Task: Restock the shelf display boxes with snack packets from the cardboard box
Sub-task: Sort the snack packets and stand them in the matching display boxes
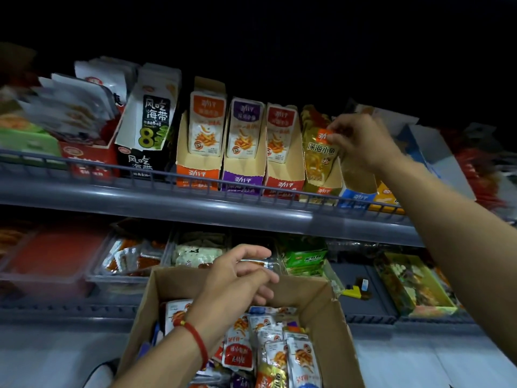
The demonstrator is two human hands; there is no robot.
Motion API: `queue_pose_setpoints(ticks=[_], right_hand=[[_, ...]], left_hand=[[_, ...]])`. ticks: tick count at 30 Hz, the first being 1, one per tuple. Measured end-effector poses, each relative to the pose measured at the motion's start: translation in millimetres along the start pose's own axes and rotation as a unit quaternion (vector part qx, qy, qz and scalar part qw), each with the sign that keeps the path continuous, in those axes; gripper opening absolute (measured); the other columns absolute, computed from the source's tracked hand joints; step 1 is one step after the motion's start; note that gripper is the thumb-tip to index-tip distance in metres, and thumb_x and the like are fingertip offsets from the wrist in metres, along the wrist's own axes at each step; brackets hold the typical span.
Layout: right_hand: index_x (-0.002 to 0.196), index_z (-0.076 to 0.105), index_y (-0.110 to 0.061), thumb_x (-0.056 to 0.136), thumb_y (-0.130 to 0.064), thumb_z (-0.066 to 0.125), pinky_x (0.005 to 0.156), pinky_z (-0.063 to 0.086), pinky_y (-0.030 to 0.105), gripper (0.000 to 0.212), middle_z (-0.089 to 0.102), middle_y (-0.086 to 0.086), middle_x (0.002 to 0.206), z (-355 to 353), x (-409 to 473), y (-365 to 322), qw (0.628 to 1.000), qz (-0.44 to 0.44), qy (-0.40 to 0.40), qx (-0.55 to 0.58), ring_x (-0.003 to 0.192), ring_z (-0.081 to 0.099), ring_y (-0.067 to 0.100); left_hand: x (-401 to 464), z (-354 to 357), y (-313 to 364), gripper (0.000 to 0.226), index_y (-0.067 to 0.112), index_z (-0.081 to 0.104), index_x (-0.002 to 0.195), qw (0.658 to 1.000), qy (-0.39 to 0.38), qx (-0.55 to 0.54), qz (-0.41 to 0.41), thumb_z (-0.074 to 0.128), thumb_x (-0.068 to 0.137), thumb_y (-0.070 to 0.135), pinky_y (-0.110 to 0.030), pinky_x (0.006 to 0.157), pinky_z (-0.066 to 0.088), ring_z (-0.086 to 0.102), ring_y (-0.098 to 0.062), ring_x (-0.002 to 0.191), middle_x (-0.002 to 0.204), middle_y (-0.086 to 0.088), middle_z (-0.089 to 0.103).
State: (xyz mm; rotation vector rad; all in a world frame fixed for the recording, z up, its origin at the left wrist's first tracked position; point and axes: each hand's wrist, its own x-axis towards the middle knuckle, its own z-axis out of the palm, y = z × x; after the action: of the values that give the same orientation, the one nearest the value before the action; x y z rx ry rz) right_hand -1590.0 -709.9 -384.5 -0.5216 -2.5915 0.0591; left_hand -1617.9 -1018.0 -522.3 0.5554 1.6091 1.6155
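Note:
A brown cardboard box (333, 312) stands below me, holding several snack packets (277, 348) in red, white, purple and yellow. Over its far side hovers my left hand (237, 278), fingers loosely curled and holding nothing. On the upper shelf, my right hand (361, 138) pinches the top of a yellow snack packet (319, 155) standing in the yellow display box (321, 189). To the left of it stand the red display box (285, 183), the purple display box (242, 182) and the orange display box (197, 175), each with packets upright inside.
A grey shelf rail (167, 197) runs across the front of the upper shelf. Blue and orange display boxes (372, 196) sit under my right forearm. Black seaweed boxes (148, 130) stand at left. The lower shelf carries clear trays (126, 264) and green packs (305, 259).

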Motion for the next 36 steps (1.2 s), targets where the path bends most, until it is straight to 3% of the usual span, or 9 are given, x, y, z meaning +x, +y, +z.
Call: queue_pose_setpoints(ticks=[3, 11, 16, 19, 23, 26, 30, 34, 36], right_hand=[[0.121, 0.065, -0.013, 0.098, -0.022, 0.063, 0.091, 0.043, 0.037, 0.025, 0.058, 0.016, 0.124, 2.0, 4.1, 5.6, 0.997, -0.019, 0.022, -0.065, 0.113, 0.056, 0.031], [0.127, 0.062, -0.016, 0.097, -0.037, 0.057, 0.086, 0.054, 0.047, 0.037, 0.060, 0.014, 0.120, 10.5, 15.8, 5.6, 0.992, -0.021, 0.027, -0.124, 0.107, 0.061, 0.031], [0.136, 0.057, -0.014, 0.098, -0.027, 0.064, 0.087, 0.051, 0.043, 0.040, 0.058, 0.018, 0.129, 12.1, 12.6, 1.0, 0.992, -0.019, 0.051, -0.117, 0.112, 0.059, 0.035], [0.133, 0.058, -0.014, 0.098, -0.028, 0.064, 0.083, 0.050, 0.043, 0.038, 0.055, 0.014, 0.129, 9.9, -1.9, -1.3, 0.990, -0.041, 0.096, -0.097, 0.111, 0.058, 0.033], [0.125, 0.062, -0.015, 0.101, -0.025, 0.055, 0.078, 0.053, 0.044, 0.027, 0.057, 0.008, 0.116, 7.8, -47.8, -12.0, 0.988, -0.060, 0.137, -0.035, 0.096, 0.058, 0.023], [0.118, 0.064, -0.018, 0.099, -0.018, 0.054, 0.079, 0.055, 0.041, 0.022, 0.058, 0.001, 0.115, 17.8, -105.3, -27.1, 0.993, -0.080, 0.081, 0.020, 0.099, 0.058, 0.017], [0.118, 0.064, -0.025, 0.096, -0.019, 0.058, 0.070, 0.057, 0.043, 0.024, 0.057, -0.007, 0.111, 51.9, -186.1, -32.5, 0.995, -0.079, -0.046, 0.039, 0.088, 0.060, 0.012], [0.118, 0.068, -0.025, 0.095, -0.020, 0.062, 0.079, 0.056, 0.040, 0.025, 0.063, -0.007, 0.113, 75.6, -228.4, -28.8, 0.985, -0.030, -0.142, 0.092, 0.088, 0.056, 0.004], [0.115, 0.070, -0.024, 0.095, -0.022, 0.063, 0.082, 0.056, 0.038, 0.021, 0.065, -0.006, 0.109, 76.0, -228.5, -27.3, 0.980, -0.022, -0.151, 0.126, 0.089, 0.060, 0.007]], left_hand=[[-1.2, -0.2, 0.8, 0.030, 0.019, 0.064, 0.112, 1.000, 0.000, 0.003, 0.000, 0.059, 0.094, -0.004, -0.039, 0.077, 0.059, 0.072, -0.036, 0.087, 0.089, -0.007, 0.077], [-1.3, -0.2, 2.1, 0.030, 0.020, 0.063, 0.113, 1.000, 0.002, 0.018, -0.008, 0.057, 0.094, -0.003, -0.038, 0.077, 0.059, 0.073, -0.034, 0.085, 0.090, -0.006, 0.077], [-0.3, -2.2, -0.3, 0.030, 0.023, 0.062, 0.113, 0.999, -0.001, 0.044, 0.001, 0.058, 0.095, 0.000, -0.035, 0.077, 0.060, 0.074, -0.029, 0.084, 0.090, -0.002, 0.077], [1.4, -3.3, -5.5, 0.029, 0.025, 0.062, 0.112, 0.995, 0.003, 0.096, 0.013, 0.059, 0.095, 0.002, -0.035, 0.075, 0.062, 0.073, -0.022, 0.079, 0.087, 0.001, 0.077], [6.0, -6.2, -22.5, 0.023, 0.036, 0.062, 0.102, 0.965, -0.022, 0.258, 0.033, 0.063, 0.093, 0.014, -0.032, 0.082, 0.059, 0.068, -0.008, 0.087, 0.094, 0.008, 0.071], [10.2, -5.2, -39.9, 0.016, 0.032, 0.064, 0.100, 0.941, -0.076, 0.330, 0.006, 0.064, 0.092, 0.018, -0.034, 0.087, 0.057, 0.064, -0.009, 0.093, 0.101, 0.006, 0.066], [13.0, 2.7, -70.5, 0.012, 0.026, 0.067, 0.102, 0.911, -0.137, 0.386, -0.048, 0.064, 0.093, 0.019, -0.024, 0.066, 0.053, 0.063, -0.012, 0.079, 0.102, -0.001, 0.069], [19.2, 15.4, -112.1, 0.017, 0.025, 0.070, 0.101, 0.884, -0.201, 0.411, -0.098, 0.067, 0.088, 0.015, -0.029, 0.084, 0.057, 0.068, -0.012, 0.091, 0.102, -0.001, 0.070], [23.0, 30.0, -130.0, 0.019, 0.023, 0.070, 0.106, 0.859, -0.232, 0.444, -0.107, 0.070, 0.088, 0.019, -0.029, 0.084, 0.057, 0.067, -0.014, 0.093, 0.099, 0.002, 0.069]])
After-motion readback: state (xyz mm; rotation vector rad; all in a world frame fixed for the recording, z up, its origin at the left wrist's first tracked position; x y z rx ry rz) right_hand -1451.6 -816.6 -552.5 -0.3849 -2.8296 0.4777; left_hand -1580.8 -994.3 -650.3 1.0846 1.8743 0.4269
